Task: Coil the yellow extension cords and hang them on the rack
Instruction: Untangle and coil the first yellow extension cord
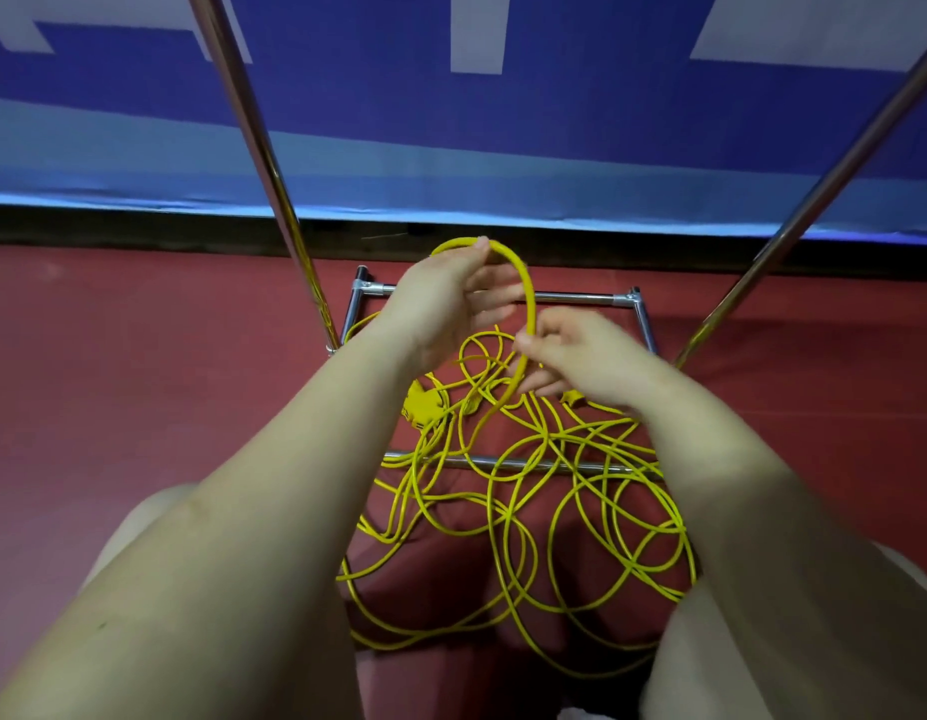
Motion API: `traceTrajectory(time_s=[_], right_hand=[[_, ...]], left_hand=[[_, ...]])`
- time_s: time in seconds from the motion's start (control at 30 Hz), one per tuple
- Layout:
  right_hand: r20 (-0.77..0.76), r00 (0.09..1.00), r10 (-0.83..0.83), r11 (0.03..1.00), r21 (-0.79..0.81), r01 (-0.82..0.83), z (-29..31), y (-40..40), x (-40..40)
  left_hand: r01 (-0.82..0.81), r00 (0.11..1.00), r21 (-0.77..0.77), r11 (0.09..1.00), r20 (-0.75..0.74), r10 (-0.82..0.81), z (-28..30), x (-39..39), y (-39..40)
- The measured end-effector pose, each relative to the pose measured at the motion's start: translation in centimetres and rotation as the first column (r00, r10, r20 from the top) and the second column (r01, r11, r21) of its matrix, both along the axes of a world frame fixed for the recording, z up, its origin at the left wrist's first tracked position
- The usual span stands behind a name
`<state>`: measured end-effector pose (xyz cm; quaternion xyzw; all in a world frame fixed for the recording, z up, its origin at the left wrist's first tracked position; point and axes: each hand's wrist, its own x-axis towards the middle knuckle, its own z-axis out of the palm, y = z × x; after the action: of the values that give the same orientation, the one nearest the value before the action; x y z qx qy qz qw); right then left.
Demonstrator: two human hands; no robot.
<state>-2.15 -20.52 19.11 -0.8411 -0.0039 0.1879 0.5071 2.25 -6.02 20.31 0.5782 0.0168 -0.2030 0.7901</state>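
2 chrome rack poles (253, 142) rise from red floor (113, 381) | base bars (508, 464) cross tangled yellow extension cords (555, 511) | left hand (440, 309), right hand (575, 361) both grip 1 raised loop (524, 283)

Both forearms bare, reaching forward and converging toward centre of view. Left hand (440, 309) raised higher and farther out, palm turned inward, fingers (495, 296) loosely spread, thumb and forefinger pinching the top of a yellow cord loop (524, 288). Right hand (581, 356) lower and nearer, back of hand up, fingers curled, pinching the same loop on its descending side. Hands close together, not touching.
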Motion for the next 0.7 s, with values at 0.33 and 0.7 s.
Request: traceTrajectory(time_s=[0.33,0.7], right_hand=[[-0.240,0.734,-0.635,0.353,0.755,0.552,4.6,-4.3,1.5],[0.032,0.993,-0.115,0.981,0.161,0.108,2.6,-3.6,0.0]], left_hand=[[0.530,0.763,0.526,0.665,0.047,-0.645,-0.7,-2.9,-0.5],[0.243,0.949,0.207,0.948,0.151,-0.276,0.1,-1.1,-0.2]])
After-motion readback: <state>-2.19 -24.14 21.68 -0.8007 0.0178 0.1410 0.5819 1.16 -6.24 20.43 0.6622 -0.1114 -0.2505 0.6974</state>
